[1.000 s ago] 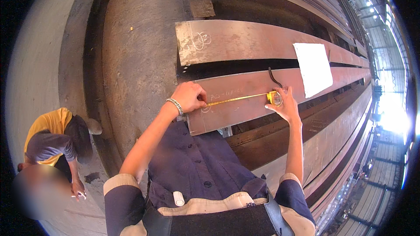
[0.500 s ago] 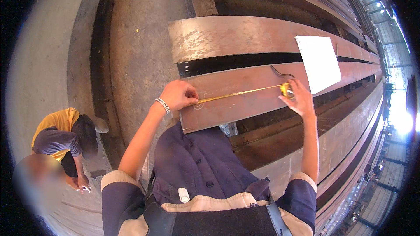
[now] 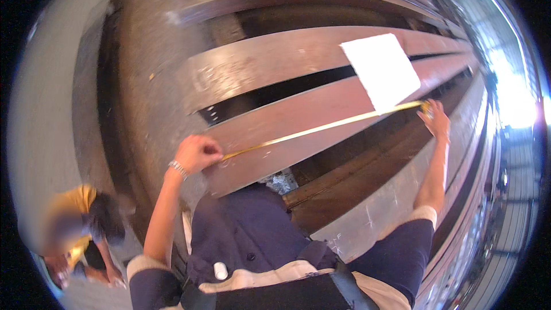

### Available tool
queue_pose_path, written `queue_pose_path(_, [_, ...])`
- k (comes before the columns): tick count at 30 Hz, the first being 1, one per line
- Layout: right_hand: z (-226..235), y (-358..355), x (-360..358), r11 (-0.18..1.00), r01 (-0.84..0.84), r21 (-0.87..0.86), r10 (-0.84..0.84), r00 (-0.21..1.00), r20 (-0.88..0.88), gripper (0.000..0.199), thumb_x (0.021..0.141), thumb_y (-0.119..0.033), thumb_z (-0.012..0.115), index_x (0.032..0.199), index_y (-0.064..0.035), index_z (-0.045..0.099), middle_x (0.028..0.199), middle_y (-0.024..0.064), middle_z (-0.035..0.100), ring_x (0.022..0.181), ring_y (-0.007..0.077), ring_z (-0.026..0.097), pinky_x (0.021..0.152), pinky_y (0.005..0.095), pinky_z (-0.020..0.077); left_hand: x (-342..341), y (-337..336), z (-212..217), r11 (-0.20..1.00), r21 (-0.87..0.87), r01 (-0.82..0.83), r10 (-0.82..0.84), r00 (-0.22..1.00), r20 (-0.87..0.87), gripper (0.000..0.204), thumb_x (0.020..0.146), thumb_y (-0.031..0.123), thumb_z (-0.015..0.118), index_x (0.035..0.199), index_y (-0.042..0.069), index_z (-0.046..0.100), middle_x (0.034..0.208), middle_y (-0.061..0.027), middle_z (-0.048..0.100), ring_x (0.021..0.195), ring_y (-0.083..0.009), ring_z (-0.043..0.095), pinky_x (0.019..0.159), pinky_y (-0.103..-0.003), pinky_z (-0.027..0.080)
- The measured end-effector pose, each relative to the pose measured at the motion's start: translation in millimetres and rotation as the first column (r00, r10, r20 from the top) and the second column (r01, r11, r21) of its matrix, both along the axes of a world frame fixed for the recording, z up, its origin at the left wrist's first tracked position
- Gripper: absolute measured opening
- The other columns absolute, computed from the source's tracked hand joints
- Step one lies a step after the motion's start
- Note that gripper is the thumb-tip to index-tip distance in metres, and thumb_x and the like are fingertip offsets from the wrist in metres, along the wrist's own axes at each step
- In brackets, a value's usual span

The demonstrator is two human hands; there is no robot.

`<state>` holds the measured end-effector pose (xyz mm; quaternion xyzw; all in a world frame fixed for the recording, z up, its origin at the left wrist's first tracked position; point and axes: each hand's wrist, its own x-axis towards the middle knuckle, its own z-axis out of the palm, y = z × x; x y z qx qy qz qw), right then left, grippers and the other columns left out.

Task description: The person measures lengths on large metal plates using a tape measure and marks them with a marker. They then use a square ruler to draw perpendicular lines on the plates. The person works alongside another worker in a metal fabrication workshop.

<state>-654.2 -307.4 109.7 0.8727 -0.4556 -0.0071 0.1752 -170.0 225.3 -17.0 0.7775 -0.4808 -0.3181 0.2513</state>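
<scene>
Where steel beams (image 3: 304,112) lie in the hall (image 3: 511,195), my left hand (image 3: 198,154) pinches the tape (image 3: 344,121), right hand (image 3: 436,120) clasping its half-hidden case (image 3: 425,107)

a tape measure (image 3: 321,128) runs over the near beam (image 3: 252,165) from the left hand (image 3: 198,154), at the beam's left end, to the right hand (image 3: 436,120). beyond it, a paper sheet (image 3: 381,74) lies across the near beam and far beam (image 3: 275,54). another person (image 3: 83,218) is farther left.
</scene>
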Motion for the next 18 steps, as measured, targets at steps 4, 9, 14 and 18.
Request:
queue_pose_path(4, [-10, 8, 35, 0.982, 0.187, 0.014, -0.187, 0.982, -0.04, 0.072, 0.081, -0.062, 0.059, 0.131, -0.0118, 0.051, 0.121, 0.0149, 0.058, 0.103, 0.0346, 0.063, 0.084, 0.0453, 0.0512, -5, -4, 6, 0.999, 0.02, -0.036, 0.035, 0.999, 0.024, 0.013, 0.07, 0.023, 0.076, 0.078, 0.013, 0.074, 0.074, -0.0057, 0.069, 0.069, -0.0206, 0.067, 0.065, -0.033, 0.051])
queue_pose_path(9, [-52, 10, 49, 0.892, 0.419, 0.169, -0.434, 0.898, 0.065, 0.075, 0.071, -0.071, 0.061, 0.121, -0.0148, 0.063, 0.11, 0.0186, 0.066, 0.102, 0.0333, 0.065, 0.087, 0.0446, 0.0498, -10, -6, 10, 0.998, -0.058, -0.012, 0.013, 1.0, 0.028, 0.013, 0.069, 0.018, 0.076, 0.078, 0.009, 0.073, 0.072, -0.0068, 0.068, 0.067, -0.0198, 0.066, 0.063, -0.032, 0.051])
queue_pose_path(14, [-87, 32, 79, 0.795, 0.464, 0.39, -0.56, 0.808, 0.182, 0.084, 0.068, -0.073, 0.061, 0.118, -0.0056, 0.065, 0.114, 0.0207, 0.065, 0.109, 0.0353, 0.062, 0.092, 0.0437, 0.0478, -11, -8, 13, 0.999, -0.031, 0.014, -0.013, 0.999, 0.034, 0.011, 0.07, 0.014, 0.076, 0.079, 0.006, 0.074, 0.075, -0.0074, 0.069, 0.069, -0.0198, 0.067, 0.066, -0.03, 0.052])
queue_pose_path(18, [-94, 63, 116, 0.779, 0.443, 0.444, -0.561, 0.809, 0.176, 0.077, 0.072, -0.068, 0.059, 0.104, 0.0007, 0.069, 0.104, 0.0246, 0.067, 0.1, 0.0372, 0.065, 0.087, 0.0444, 0.0501, -11, -3, 6, 0.997, -0.077, -0.025, 0.028, 0.999, 0.039, 0.012, 0.068, 0.013, 0.077, 0.078, 0.007, 0.073, 0.073, -0.0073, 0.069, 0.063, -0.0188, 0.066, 0.061, -0.03, 0.05])
